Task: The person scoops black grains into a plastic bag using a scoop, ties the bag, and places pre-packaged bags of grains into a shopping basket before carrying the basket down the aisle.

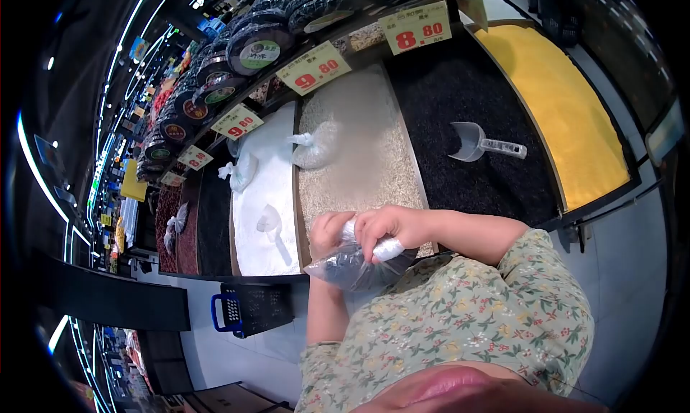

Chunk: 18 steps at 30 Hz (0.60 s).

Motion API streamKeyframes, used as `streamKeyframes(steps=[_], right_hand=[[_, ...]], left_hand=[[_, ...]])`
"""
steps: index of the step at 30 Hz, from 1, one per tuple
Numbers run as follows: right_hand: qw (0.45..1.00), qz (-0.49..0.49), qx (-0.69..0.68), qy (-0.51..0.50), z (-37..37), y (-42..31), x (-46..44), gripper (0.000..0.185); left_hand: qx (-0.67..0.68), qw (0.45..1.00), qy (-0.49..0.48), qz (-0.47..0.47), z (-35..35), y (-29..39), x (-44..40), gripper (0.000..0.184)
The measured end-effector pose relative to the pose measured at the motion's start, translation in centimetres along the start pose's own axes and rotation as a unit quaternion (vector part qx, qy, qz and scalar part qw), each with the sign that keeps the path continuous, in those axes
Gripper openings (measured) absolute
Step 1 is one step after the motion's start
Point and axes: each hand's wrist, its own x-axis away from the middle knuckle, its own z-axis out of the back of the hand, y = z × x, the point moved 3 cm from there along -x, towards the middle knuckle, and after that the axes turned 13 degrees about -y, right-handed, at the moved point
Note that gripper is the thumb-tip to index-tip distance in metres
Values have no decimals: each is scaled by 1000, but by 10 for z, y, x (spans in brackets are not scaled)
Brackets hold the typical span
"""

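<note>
A clear plastic bag [346,268] is held by both hands in front of my chest, over the front edge of the grain bins. My left hand [329,233] is closed around its bunched plastic on the left. Fingers of my right hand [392,230] curl over a white, twisted wad of plastic [389,250] beside it. The bag's lower part looks dark, but I cannot tell what is inside. Right beyond the hands lies the bin of beige grain [374,154], with a tied bag of grain [320,145] on it.
A clear scoop [485,143] rests on black grain [460,75]; yellow grain [557,104] fills the bin at right. White grain [262,212] at left holds another scoop [272,230] and a tied bag [239,173]. Price cards [314,68] line the back. A shopping basket [259,309] stands on the floor.
</note>
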Motion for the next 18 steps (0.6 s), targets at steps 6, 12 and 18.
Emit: streamKeyframes(steps=[6, 12, 18], right_hand=[[974, -53, 213, 62, -2, 23, 22, 9], [931, -106, 265, 227, 9, 43, 27, 12], [921, -227, 148, 280, 14, 76, 26, 15]], left_hand=[[2, 994, -73, 87, -9, -4, 5, 35], [15, 991, -11, 136, -22, 7, 13, 30], [79, 982, 0, 170, -48, 7, 21, 41]])
